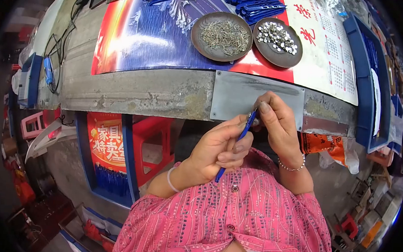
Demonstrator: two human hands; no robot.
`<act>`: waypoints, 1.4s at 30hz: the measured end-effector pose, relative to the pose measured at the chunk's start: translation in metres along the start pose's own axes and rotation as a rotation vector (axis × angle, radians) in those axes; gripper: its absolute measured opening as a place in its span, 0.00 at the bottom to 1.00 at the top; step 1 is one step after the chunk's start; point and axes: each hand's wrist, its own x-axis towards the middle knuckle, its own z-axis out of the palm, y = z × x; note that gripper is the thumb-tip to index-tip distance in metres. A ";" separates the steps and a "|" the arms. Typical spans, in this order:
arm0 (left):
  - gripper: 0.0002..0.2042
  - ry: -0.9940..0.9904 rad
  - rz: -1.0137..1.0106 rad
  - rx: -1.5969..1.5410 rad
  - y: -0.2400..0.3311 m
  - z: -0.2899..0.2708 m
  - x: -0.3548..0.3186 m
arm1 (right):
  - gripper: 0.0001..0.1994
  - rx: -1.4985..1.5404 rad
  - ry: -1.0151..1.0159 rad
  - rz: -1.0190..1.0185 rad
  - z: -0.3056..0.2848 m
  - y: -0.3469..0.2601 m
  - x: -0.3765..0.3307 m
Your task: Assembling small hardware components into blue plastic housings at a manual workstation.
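A slim blue pen-like piece (244,133) slants between my hands in front of my chest, its lower end sticking out below my left hand (221,145). The left fingers are wrapped round its shaft. At the upper tip, the thumb and fingers of my right hand (279,124) pinch together; whether they hold a tiny part there is hidden. Just beyond, two brown dishes rest on the bench. The left dish (198,45) carries many thin metal pins (225,37); the right dish (284,61) has small silvery discs (276,36).
Similar blue pieces (259,5) lie bundled at the back of the bench. A grey metal plate (258,97) is screwed to its front edge. Blue trays stand at the right (362,103) and below left (132,168). A red stool (156,146) sits underneath; a cable (61,48) lies at left.
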 end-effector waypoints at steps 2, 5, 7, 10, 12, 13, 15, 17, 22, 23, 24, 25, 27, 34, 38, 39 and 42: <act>0.09 0.007 0.006 0.012 0.000 0.001 0.000 | 0.12 -0.016 0.014 0.006 0.002 0.000 -0.001; 0.12 0.098 0.119 0.147 -0.007 0.003 0.000 | 0.15 -0.042 0.099 -0.034 0.002 0.006 -0.003; 0.11 0.173 0.469 0.577 -0.014 -0.002 0.002 | 0.17 -0.150 -0.002 -0.140 -0.002 0.009 -0.006; 0.12 0.134 0.645 0.879 -0.018 -0.007 0.003 | 0.19 -0.231 -0.026 -0.127 0.009 -0.002 -0.008; 0.12 0.148 0.706 0.887 -0.024 -0.007 0.004 | 0.18 -0.281 -0.021 -0.119 0.011 0.000 -0.008; 0.12 0.146 0.739 0.895 -0.024 -0.006 0.005 | 0.17 -0.282 0.007 -0.111 0.014 -0.003 -0.008; 0.12 0.143 0.770 0.901 -0.026 -0.005 0.006 | 0.16 -0.286 0.038 -0.101 0.017 -0.003 -0.009; 0.12 0.137 0.802 0.892 -0.027 -0.006 0.006 | 0.14 -0.387 0.107 -0.219 0.019 0.003 -0.010; 0.12 0.154 0.798 0.851 -0.030 -0.006 0.006 | 0.11 -0.413 0.115 -0.279 0.021 0.005 -0.011; 0.12 0.160 0.826 0.848 -0.031 -0.007 0.006 | 0.10 -0.394 0.110 -0.288 0.021 0.005 -0.011; 0.12 0.161 0.825 0.846 -0.032 -0.008 0.007 | 0.10 -0.394 0.110 -0.286 0.022 0.005 -0.011; 0.12 0.149 0.834 0.850 -0.032 -0.009 0.007 | 0.10 -0.389 0.119 -0.288 0.022 0.004 -0.012; 0.12 0.138 0.842 0.852 -0.032 -0.010 0.007 | 0.10 -0.385 0.127 -0.289 0.022 0.004 -0.012; 0.11 0.145 0.804 0.844 -0.032 -0.007 0.005 | 0.09 -0.290 0.059 -0.201 0.017 0.006 -0.017; 0.10 0.063 0.511 0.549 -0.019 -0.009 0.000 | 0.07 0.005 0.082 -0.073 0.014 0.004 -0.013; 0.09 0.023 0.420 0.451 -0.015 -0.006 -0.002 | 0.06 0.032 0.117 -0.038 0.012 0.003 -0.011; 0.09 0.010 0.108 0.183 -0.003 -0.006 -0.006 | 0.05 0.129 0.078 0.035 0.010 -0.005 -0.006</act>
